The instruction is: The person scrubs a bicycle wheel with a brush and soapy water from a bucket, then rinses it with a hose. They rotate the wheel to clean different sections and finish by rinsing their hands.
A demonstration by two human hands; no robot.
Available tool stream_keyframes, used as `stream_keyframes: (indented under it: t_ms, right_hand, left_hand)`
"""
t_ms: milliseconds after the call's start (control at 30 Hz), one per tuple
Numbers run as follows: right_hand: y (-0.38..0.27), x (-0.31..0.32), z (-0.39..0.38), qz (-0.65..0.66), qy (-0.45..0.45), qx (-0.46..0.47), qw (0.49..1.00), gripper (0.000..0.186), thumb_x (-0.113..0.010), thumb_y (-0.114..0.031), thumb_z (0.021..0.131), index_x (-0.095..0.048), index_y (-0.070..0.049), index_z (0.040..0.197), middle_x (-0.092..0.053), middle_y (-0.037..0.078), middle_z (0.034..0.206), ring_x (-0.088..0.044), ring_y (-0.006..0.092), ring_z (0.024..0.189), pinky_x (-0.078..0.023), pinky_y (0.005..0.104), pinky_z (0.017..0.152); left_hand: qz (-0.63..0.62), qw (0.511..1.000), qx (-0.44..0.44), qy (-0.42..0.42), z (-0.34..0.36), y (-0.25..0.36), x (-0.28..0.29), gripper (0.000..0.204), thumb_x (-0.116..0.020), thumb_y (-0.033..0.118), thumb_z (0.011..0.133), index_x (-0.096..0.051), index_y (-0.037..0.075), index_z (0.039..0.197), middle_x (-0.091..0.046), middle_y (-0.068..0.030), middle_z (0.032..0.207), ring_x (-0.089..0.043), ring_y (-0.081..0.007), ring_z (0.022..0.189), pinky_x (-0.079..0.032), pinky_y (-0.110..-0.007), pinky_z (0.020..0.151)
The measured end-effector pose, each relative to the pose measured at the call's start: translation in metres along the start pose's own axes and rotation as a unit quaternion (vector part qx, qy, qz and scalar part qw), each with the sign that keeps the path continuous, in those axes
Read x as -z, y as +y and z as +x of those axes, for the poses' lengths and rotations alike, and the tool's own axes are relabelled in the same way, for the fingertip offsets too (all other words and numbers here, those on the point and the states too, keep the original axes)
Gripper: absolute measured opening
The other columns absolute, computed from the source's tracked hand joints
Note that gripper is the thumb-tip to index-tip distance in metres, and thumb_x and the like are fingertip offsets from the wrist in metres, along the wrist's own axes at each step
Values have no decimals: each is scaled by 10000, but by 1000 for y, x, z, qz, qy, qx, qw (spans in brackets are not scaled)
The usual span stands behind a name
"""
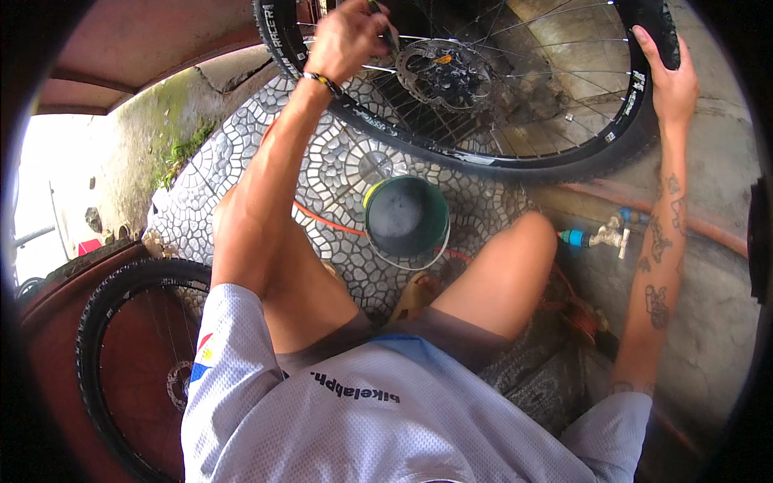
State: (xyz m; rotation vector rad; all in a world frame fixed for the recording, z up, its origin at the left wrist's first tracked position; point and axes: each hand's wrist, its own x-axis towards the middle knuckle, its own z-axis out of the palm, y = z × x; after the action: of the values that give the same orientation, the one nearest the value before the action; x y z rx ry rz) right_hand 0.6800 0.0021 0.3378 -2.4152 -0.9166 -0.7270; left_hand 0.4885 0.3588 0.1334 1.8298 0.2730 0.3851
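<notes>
Pebbly floor (326, 173) below left hand (346, 40) and right hand (673, 88). Pinching a dark tool (392, 37) in left, tire (523, 171) in right. Likely a stiff wheel (447, 76), best held by tire.

Bicycle wheel (445, 74) ahead, beyond the bucket (436, 211); suds (394, 208) in the bucket; second wheel (178, 384) to the left; tap (608, 236) to the right

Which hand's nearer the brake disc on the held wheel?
Left. The left hand, holding a slim dark tool, is just off the left edge of the brake disc; the right hand is farther off to the right, gripping the tire.
</notes>
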Motion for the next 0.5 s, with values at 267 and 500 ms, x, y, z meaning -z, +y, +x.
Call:
stream_keyframes:
  t_ms: [267, 500]
  right_hand:
    - [-1, 1, 2, 11, 2, 6, 1000, 551, -782, -510, 889, -741, -56, 1198, -772, 47, 1098, -698, 139, 1010, -499, 277, 928]
    - [-30, 1, -4, 57, 30, 16, 998, 580, -792, -466, 865, -690, -22, 1224, -748, 93, 1105, -681, 188, 1039, -496, 325, 950]
  left_hand:
    - [-106, 994, 11, -13, 3, -7, -2, 316, -652, 204, 1032, -625, -34, 1239, -756, -141, 1055, -763, -206, 852, -645, -308, 736]
    - [-49, 999, -5, -8, 6, -15, 4, 293, -640, 174, 1038, -633, 16, 1285, -768, -113, 1025, -753, -176, 890, -640, -291, 770]
